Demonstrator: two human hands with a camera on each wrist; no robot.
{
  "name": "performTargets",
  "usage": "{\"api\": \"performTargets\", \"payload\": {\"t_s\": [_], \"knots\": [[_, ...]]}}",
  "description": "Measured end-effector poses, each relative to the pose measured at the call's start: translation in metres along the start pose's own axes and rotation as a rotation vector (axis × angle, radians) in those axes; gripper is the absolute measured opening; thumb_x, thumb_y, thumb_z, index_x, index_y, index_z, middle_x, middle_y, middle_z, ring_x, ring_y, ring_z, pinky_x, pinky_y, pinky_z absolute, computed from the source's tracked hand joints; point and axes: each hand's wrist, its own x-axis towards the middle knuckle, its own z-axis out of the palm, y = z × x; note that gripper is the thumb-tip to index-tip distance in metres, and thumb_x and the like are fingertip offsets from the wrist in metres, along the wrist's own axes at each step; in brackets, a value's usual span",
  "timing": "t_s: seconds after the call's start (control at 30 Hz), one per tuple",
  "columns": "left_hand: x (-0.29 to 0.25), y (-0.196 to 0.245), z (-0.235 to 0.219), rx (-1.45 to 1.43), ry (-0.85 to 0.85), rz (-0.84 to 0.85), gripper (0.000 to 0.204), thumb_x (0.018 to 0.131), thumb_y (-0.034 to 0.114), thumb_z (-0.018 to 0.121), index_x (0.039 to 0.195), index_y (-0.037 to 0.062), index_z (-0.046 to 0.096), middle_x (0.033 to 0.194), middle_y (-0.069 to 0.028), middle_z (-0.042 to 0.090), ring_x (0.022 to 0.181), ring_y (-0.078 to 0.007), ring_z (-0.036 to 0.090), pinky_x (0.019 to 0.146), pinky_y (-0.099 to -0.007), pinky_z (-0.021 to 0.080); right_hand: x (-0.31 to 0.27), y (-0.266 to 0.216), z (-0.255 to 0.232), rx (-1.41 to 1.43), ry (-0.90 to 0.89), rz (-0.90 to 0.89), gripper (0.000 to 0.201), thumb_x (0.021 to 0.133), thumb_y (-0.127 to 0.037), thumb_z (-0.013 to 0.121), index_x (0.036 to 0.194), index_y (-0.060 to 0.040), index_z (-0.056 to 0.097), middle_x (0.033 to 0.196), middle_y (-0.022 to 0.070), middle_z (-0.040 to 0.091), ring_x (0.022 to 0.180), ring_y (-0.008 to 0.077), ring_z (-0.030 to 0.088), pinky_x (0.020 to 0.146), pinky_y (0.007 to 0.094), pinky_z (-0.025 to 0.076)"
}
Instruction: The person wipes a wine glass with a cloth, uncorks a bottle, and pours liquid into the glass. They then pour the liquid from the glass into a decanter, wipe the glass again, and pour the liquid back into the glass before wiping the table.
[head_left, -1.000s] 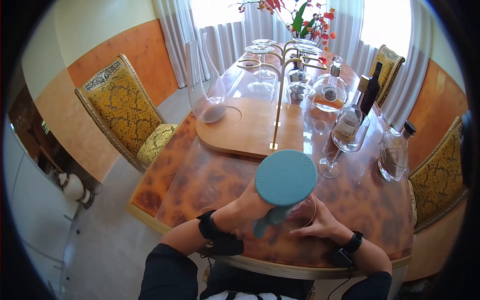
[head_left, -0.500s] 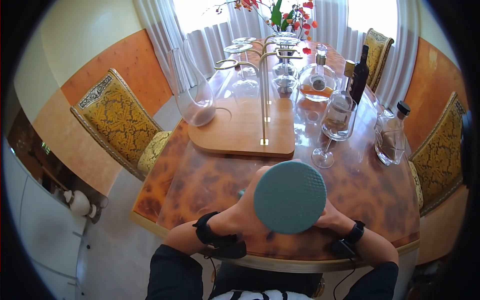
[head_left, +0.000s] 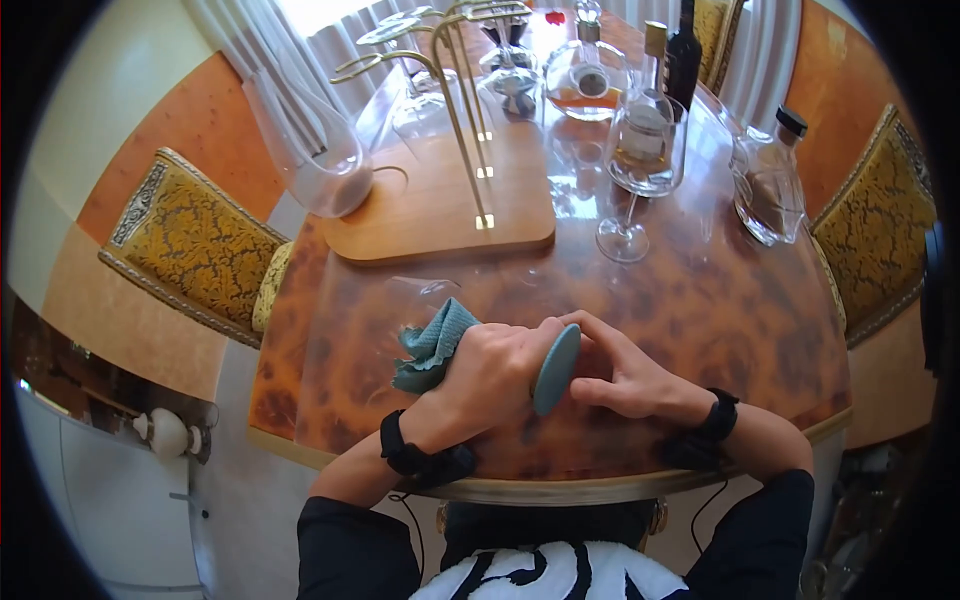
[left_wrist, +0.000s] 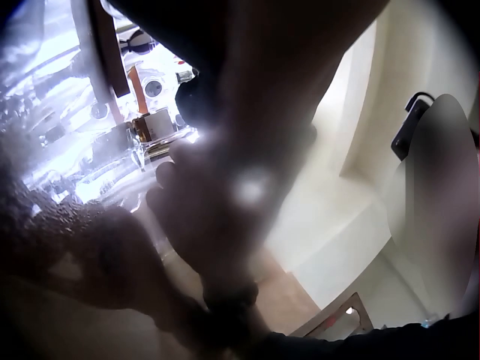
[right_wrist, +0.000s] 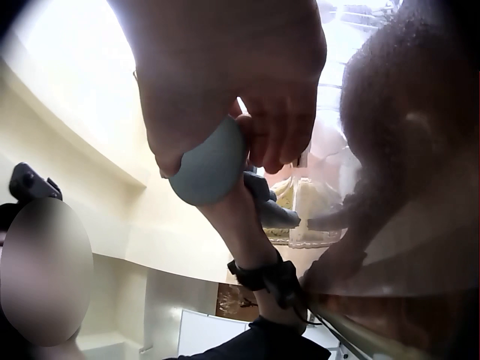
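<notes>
My left hand (head_left: 490, 370) grips a wine glass lying sideways, with a bunched teal cloth (head_left: 435, 345) sticking out left of the knuckles. The round foot of the glass (head_left: 557, 370) points right and looks teal, as cloth lies against it. Most of the glass is hidden behind the left hand. My right hand (head_left: 635, 375) curves its thumb and fingers around the foot's edge. In the right wrist view the teal foot (right_wrist: 214, 166) shows between thumb and fingers of that hand. The left wrist view is dark and blurred.
Ahead stands a wooden board (head_left: 450, 215) with a brass rack (head_left: 460, 120) of hanging glasses. A clear decanter (head_left: 320, 160) is on the board's left. Right of it are a wine glass (head_left: 640, 165), a black-stoppered decanter (head_left: 775, 185) and several bottles. The table edge (head_left: 560, 487) is close.
The foot has turned from facing the camera to nearly edge-on, pointing right. The bunched cloth now shows left of the left hand. The head view has tilted down.
</notes>
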Motion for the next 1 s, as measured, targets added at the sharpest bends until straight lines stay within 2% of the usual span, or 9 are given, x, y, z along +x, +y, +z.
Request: {"api": "performTargets", "payload": {"t_s": [0.07, 0.23, 0.33, 0.47, 0.57, 0.83, 0.93, 0.97, 1.0], "knots": [[-0.002, 0.002, 0.005, 0.008, -0.025, 0.01, 0.026, 0.074, 0.015, 0.078, 0.087, 0.0062, 0.058, 0.065, -0.0096, 0.061, 0.059, -0.0292, 0.065, 0.053, -0.0376, 0.049, -0.001, 0.004, -0.003, -0.074, 0.025, -0.03, 0.048, 0.096, -0.026, 0.072, 0.132, -0.0036, 0.05, 0.112, 0.0099, 0.065, 0.104, 0.0124, 0.06, 0.092, 0.0301, 0.05], [-0.011, 0.004, 0.008, -0.014, -0.075, -0.014, 0.025, 0.073, 0.014, 0.077, 0.087, 0.0065, 0.058, 0.065, -0.0093, 0.059, 0.059, -0.029, 0.064, 0.053, -0.0376, 0.049, -0.002, 0.008, -0.003, -0.232, -0.002, -0.011, 0.031, 0.098, -0.026, 0.069, 0.11, 0.0005, 0.06, 0.089, 0.0037, 0.066, 0.08, 0.0074, 0.058, 0.071, 0.0281, 0.049], [-0.01, 0.005, 0.003, -0.003, -0.102, -0.001, 0.025, 0.078, 0.014, 0.072, 0.096, 0.0041, 0.057, 0.066, -0.0093, 0.063, 0.062, -0.029, 0.067, 0.057, -0.0383, 0.052, -0.002, -0.002, 0.001, -0.191, 0.009, 0.039, 0.027, 0.1, -0.024, 0.066, 0.111, 0.0002, 0.059, 0.088, 0.0038, 0.065, 0.077, 0.0073, 0.057, 0.067, 0.027, 0.048], [-0.01, 0.005, 0.002, -0.009, -0.07, -0.002, 0.025, 0.078, 0.013, 0.072, 0.097, 0.0045, 0.058, 0.067, -0.0095, 0.064, 0.062, -0.029, 0.067, 0.056, -0.0376, 0.052, -0.002, -0.004, 0.002, -0.164, 0.021, 0.034, 0.023, 0.102, -0.021, 0.063, 0.111, -0.0003, 0.059, 0.087, 0.003, 0.064, 0.076, 0.0064, 0.056, 0.065, 0.0254, 0.046], [-0.011, 0.004, 0.002, -0.016, -0.058, 0.003, 0.025, 0.078, 0.013, 0.073, 0.097, 0.0047, 0.059, 0.067, -0.0096, 0.063, 0.062, -0.0289, 0.067, 0.055, -0.0375, 0.052, 0.0, -0.003, 0.0, -0.088, -0.003, 0.127, 0.022, 0.102, -0.021, 0.063, 0.11, -0.0004, 0.059, 0.085, 0.0022, 0.063, 0.074, 0.0052, 0.054, 0.063, 0.0245, 0.045], [-0.012, 0.008, 0.002, 0.005, -0.016, -0.028, 0.023, 0.076, 0.011, 0.073, 0.093, 0.0055, 0.058, 0.064, -0.0082, 0.061, 0.059, -0.0281, 0.066, 0.054, -0.0376, 0.05, -0.002, 0.004, -0.001, -0.241, 0.026, 0.02, 0.022, 0.099, -0.018, 0.067, 0.109, -0.0008, 0.058, 0.082, 0.0001, 0.061, 0.073, 0.0041, 0.052, 0.063, 0.0234, 0.044], [-0.01, 0.002, -0.011, -0.059, 0.011, 0.018, 0.026, 0.078, 0.012, 0.073, 0.099, 0.0035, 0.062, 0.07, -0.0102, 0.064, 0.061, -0.0284, 0.067, 0.055, -0.0344, 0.051, 0.002, 0.008, 0.004, -0.072, 0.112, -0.028, 0.032, 0.096, -0.021, 0.071, 0.116, -0.0016, 0.057, 0.084, 0.0015, 0.062, 0.076, 0.0056, 0.055, 0.068, 0.0228, 0.047], [-0.01, 0.003, -0.022, -0.096, 0.082, 0.061, 0.032, 0.08, 0.013, 0.075, 0.108, 0.0023, 0.062, 0.078, -0.0105, 0.068, 0.065, -0.0264, 0.068, 0.06, -0.033, 0.052, 0.003, 0.01, 0.001, -0.071, 0.105, -0.035, 0.032, 0.096, -0.021, 0.071, 0.116, -0.0016, 0.057, 0.084, 0.0015, 0.062, 0.076, 0.0056, 0.055, 0.068, 0.0228, 0.047], [-0.007, 0.006, -0.031, -0.133, 0.15, 0.107, 0.038, 0.082, 0.013, 0.076, 0.116, 0.0011, 0.062, 0.086, -0.0108, 0.071, 0.069, -0.0243, 0.07, 0.065, -0.0316, 0.054, 0.003, 0.012, -0.005, -0.06, 0.099, -0.023, 0.041, 0.094, -0.024, 0.074, 0.123, -0.0024, 0.055, 0.097, 0.0057, 0.064, 0.085, 0.0085, 0.058, 0.075, 0.0253, 0.049]]}}
